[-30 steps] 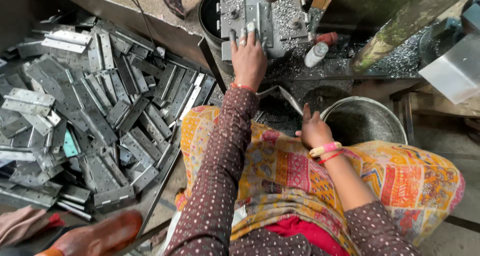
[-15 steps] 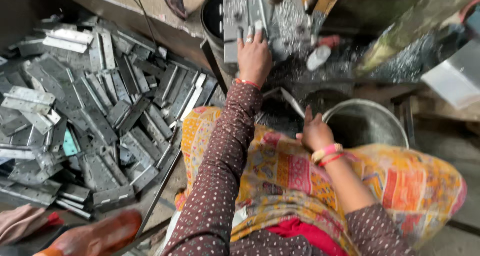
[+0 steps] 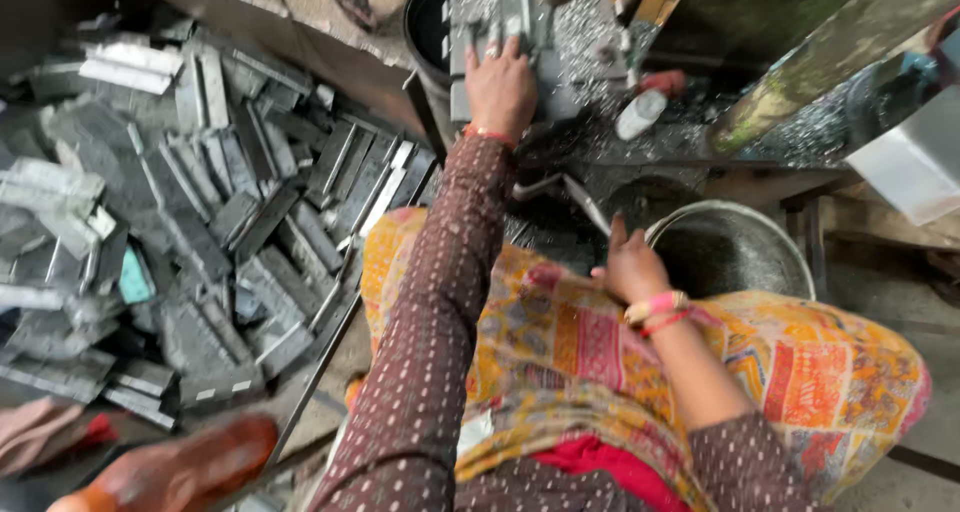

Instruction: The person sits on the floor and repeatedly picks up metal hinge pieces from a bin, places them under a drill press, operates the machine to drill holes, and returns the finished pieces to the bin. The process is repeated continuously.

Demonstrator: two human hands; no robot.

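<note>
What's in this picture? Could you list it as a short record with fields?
Place: workshop floor, seen from above
Left hand: flat on a metal block of a machine, fingers spread
Right hand: by the knee, next to a metal bowl, holding nothing visible
Left side: pile of grey metal bars
Around machine: metal shavings, small white bottle
Clothing: dotted brown sleeves, patterned cloth on lap

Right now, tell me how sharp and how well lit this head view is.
Head view: soft daylight, no hard shadows; motion blur smears the pile of grey metal pieces and the brown shoe; the left hand on the metal block and the right hand by the steel bowl are slightly soft; pale glare on the shavings.
</note>
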